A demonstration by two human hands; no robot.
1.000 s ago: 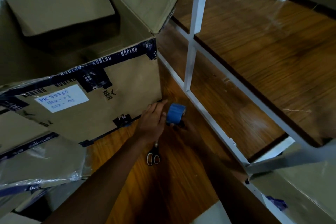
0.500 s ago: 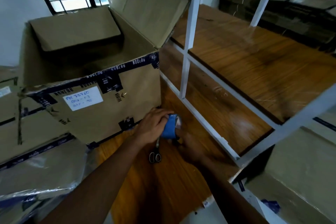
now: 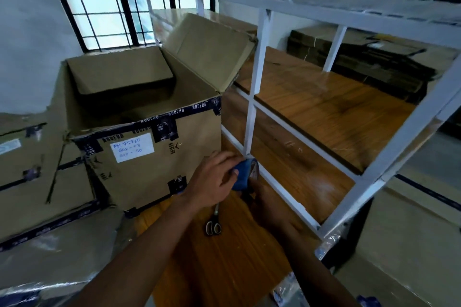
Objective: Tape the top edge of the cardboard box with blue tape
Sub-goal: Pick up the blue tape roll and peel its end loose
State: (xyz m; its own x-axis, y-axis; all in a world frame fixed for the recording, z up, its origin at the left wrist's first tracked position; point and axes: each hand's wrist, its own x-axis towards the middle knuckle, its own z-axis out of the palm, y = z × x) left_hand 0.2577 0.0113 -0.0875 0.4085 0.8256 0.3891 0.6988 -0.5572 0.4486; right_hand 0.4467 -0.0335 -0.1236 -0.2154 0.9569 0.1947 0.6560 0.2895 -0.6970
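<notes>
On the wooden bench (image 3: 224, 269), your hands grip the blue tape roll (image 3: 243, 177) at the cardboard box's (image 3: 154, 157) four o'clock: left hand (image 3: 214, 182) over it, right hand (image 3: 268, 204) under.

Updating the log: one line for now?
left hand: on tape roll | right hand: under roll | scissors: on shelf | box: open

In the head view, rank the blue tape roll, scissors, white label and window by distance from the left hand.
From the left hand:
1. Blue tape roll, in its fingers.
2. Scissors, just below on the wood.
3. White label, box front, leftward.
4. Window, far behind.
</notes>
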